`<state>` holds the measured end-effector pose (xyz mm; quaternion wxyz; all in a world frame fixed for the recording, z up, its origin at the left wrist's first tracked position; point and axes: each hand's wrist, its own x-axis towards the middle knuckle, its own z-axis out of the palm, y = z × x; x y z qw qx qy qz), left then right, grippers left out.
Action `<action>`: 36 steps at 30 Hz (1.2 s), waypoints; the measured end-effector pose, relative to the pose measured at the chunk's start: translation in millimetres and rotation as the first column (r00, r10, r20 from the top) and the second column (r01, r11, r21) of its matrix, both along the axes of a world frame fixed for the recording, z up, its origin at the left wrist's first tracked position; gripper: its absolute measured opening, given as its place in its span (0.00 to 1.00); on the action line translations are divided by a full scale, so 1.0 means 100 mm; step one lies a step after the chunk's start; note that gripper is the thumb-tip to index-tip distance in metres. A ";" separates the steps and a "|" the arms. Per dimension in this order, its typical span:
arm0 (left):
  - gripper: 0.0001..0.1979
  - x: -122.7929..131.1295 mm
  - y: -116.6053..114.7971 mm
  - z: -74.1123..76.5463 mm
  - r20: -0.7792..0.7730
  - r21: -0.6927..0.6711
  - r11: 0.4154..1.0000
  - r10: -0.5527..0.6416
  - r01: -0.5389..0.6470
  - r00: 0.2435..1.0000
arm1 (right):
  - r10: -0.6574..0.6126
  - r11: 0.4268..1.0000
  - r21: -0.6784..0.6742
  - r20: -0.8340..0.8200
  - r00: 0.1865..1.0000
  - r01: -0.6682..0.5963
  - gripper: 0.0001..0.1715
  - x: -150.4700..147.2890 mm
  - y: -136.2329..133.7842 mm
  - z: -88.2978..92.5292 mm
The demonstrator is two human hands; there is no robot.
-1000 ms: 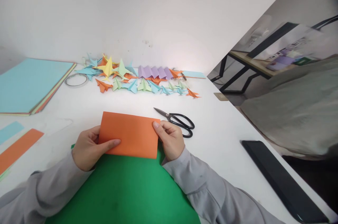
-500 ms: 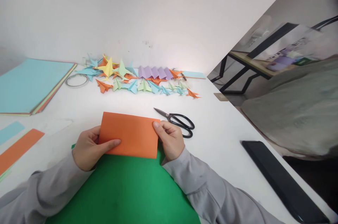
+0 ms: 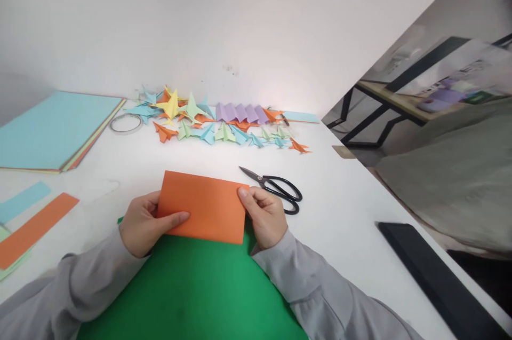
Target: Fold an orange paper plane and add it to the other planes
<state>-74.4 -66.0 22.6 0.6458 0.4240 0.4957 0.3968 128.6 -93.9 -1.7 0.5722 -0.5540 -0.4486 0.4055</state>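
An orange sheet of paper, a plain rectangle, is held up between both hands above a green mat. My left hand grips its left edge, thumb lying across the front and fingers behind. At the upper right corner my right hand pinches the sheet between thumb and curled fingers. Just beyond the right hand lie black-handled scissors on the white table, blades pointing to the upper left. Whether the sheet is folded I cannot tell.
Along the wall lie several folded paper figures and a pleated purple paper. At left are stacked coloured sheets, a wire ring and cut paper strips. A long black object lies along the right table edge.
The whole scene sits slightly further right in the view, as the head has turned a little left. Both hands keep the same hold on the orange paper.
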 end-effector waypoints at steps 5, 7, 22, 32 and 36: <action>0.19 0.01 0.01 -0.03 0.035 0.023 1.000 -0.019 0.018 0.999 | -0.139 0.988 0.103 0.224 0.965 0.118 0.18 -0.02 -0.06 0.05; 0.19 0.01 0.02 -0.06 0.027 0.033 0.999 -0.031 0.031 0.999 | -0.223 0.969 0.174 0.294 0.930 0.177 0.16 -0.05 -0.09 0.07; 0.13 0.08 0.05 -0.03 0.213 -0.071 0.993 0.112 -0.099 0.971 | -0.330 0.941 0.203 0.382 0.863 0.270 0.14 -0.04 -0.14 0.06; 0.15 0.09 0.04 -0.06 0.165 -0.084 0.990 0.129 -0.116 0.978 | -0.337 0.942 0.131 0.349 0.874 0.310 0.16 -0.02 -0.14 0.05; 0.16 0.09 0.05 -0.08 0.131 -0.070 0.991 0.121 -0.113 0.984 | -0.325 0.946 0.109 0.295 0.898 0.307 0.16 -0.02 -0.13 0.04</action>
